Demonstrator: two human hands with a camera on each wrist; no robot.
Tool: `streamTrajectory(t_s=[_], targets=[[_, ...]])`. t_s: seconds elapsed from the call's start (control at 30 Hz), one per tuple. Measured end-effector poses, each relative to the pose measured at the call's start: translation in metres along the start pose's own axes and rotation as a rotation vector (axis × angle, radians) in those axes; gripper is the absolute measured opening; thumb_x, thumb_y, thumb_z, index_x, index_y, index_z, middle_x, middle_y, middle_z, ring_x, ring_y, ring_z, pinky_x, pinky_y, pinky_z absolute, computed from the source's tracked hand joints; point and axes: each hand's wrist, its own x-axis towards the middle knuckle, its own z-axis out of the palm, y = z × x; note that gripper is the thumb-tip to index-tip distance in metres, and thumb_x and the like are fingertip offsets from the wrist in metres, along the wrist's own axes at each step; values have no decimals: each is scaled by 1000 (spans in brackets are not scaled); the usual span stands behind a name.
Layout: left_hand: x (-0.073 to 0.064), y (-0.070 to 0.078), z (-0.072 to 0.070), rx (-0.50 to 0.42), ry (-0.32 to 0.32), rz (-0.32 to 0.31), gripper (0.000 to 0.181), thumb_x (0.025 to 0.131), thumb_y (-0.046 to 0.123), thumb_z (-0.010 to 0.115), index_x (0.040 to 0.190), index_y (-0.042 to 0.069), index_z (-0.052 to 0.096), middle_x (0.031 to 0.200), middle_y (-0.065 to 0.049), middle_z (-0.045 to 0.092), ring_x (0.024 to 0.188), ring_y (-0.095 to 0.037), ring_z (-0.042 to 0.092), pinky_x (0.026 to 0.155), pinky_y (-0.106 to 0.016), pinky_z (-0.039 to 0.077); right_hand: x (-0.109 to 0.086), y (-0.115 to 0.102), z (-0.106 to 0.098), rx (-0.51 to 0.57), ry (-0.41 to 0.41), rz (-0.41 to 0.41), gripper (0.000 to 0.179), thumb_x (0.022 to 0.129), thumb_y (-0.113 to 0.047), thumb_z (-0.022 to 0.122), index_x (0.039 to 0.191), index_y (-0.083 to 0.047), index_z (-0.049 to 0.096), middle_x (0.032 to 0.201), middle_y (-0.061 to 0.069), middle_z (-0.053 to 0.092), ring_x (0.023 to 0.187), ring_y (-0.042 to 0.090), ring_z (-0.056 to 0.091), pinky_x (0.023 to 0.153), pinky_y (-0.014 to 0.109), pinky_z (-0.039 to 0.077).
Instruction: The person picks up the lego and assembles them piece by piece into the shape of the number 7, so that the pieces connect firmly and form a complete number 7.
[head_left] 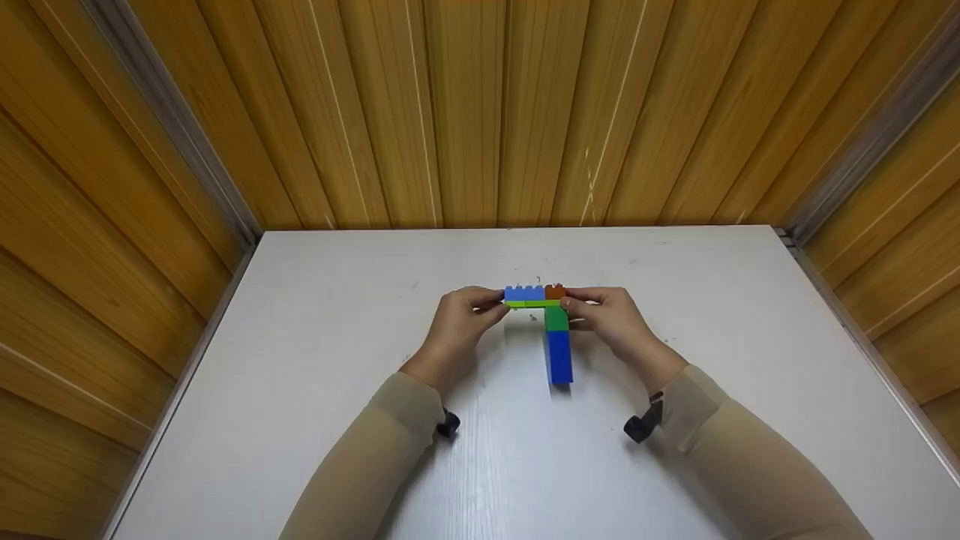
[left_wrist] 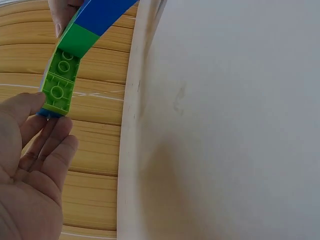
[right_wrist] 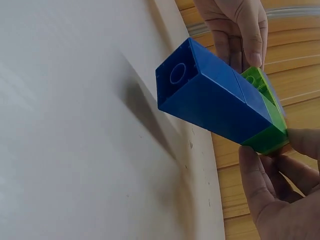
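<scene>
Both hands hold one L-shaped assembly of toy building bricks. Its arm has a light blue brick [head_left: 523, 293] and an orange-brown brick [head_left: 554, 292] on top of a lime green layer [head_left: 534, 304]. From the right end drops a leg of a green brick [head_left: 556, 319] and dark blue bricks [head_left: 560, 356]. My left hand [head_left: 459, 319] pinches the arm's free left end between thumb and fingers. At the corner, my right hand [head_left: 615, 322] grips around the orange-brown and green bricks. Hollow undersides of the lime layer [left_wrist: 58, 91] and of the lowest blue brick [right_wrist: 176, 75] face the wrist cameras.
A white table [head_left: 360, 270] lies beneath, with the assembly's shadow [right_wrist: 145, 115] on it. Wood-look panelled walls [head_left: 465, 112] stand behind and at both sides. Each wrist wears a small black device [head_left: 641, 426] below the sleeve cuff.
</scene>
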Motion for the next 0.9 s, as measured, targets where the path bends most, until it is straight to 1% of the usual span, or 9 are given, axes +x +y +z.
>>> streamTrajectory(t_s=[0.1, 0.2, 0.27, 0.4, 0.47, 0.57, 0.67, 0.8, 0.9], targets=[[6, -1, 3, 39, -19, -45, 31, 106, 17, 82, 136, 9, 83, 130, -7, 82, 121, -19, 76, 100, -30, 68, 5, 2, -3, -37, -11, 35, 51, 114, -29, 70, 156, 0, 65, 159, 26, 66, 121, 32, 83, 116, 45, 63], [9, -4, 6, 79, -44, -105, 32, 107, 19, 81, 137, 9, 82, 132, -6, 82, 124, -19, 76, 103, -32, 67, 10, 6, -3, -50, -28, 54, 52, 114, -27, 70, 155, 4, 64, 156, 28, 67, 118, 26, 83, 110, 41, 66], [12, -4, 8, 98, -59, -136, 32, 108, 19, 80, 138, 10, 81, 133, -6, 82, 127, -20, 75, 107, -35, 67, 13, 9, -3, -52, -33, 74, 52, 114, -27, 70, 154, 6, 64, 155, 30, 67, 116, 22, 83, 105, 37, 68], [18, -6, 11, 126, -74, -175, 29, 109, 18, 78, 137, 11, 82, 135, -6, 82, 135, -24, 73, 116, -41, 63, 18, 12, -2, -77, -26, 112, 51, 114, -27, 70, 153, 5, 66, 152, 29, 70, 119, 24, 82, 100, 35, 69], [20, -8, 12, 143, -76, -190, 27, 109, 18, 77, 134, 11, 83, 135, -7, 82, 137, -26, 73, 118, -42, 62, 20, 13, -1, -91, -26, 130, 49, 114, -27, 70, 151, 4, 68, 150, 28, 72, 122, 25, 81, 100, 34, 69], [23, -11, 13, 167, -75, -200, 25, 109, 16, 77, 131, 9, 85, 133, -9, 83, 137, -27, 73, 117, -43, 62, 23, 14, 0, -114, -36, 149, 46, 114, -28, 69, 149, 2, 70, 149, 25, 74, 125, 24, 79, 101, 32, 69], [25, -13, 13, 179, -77, -202, 24, 109, 15, 77, 130, 9, 85, 133, -9, 83, 136, -27, 73, 116, -43, 63, 23, 14, 0, -137, -41, 161, 44, 114, -28, 68, 146, 2, 73, 146, 23, 76, 122, 23, 80, 100, 31, 69], [26, -16, 15, 179, -82, -197, 24, 108, 14, 77, 130, 9, 85, 134, -10, 83, 136, -28, 73, 117, -44, 63, 23, 16, 0, -158, -49, 153, 42, 115, -27, 67, 144, 3, 73, 144, 23, 77, 118, 22, 81, 98, 32, 70], [25, -17, 15, 202, -90, -189, 24, 108, 16, 79, 130, 8, 85, 134, -11, 83, 136, -29, 74, 115, -43, 64, 24, 19, 1, -166, -58, 147, 42, 115, -25, 67, 145, 5, 72, 144, 25, 76, 117, 23, 81, 96, 32, 70]])
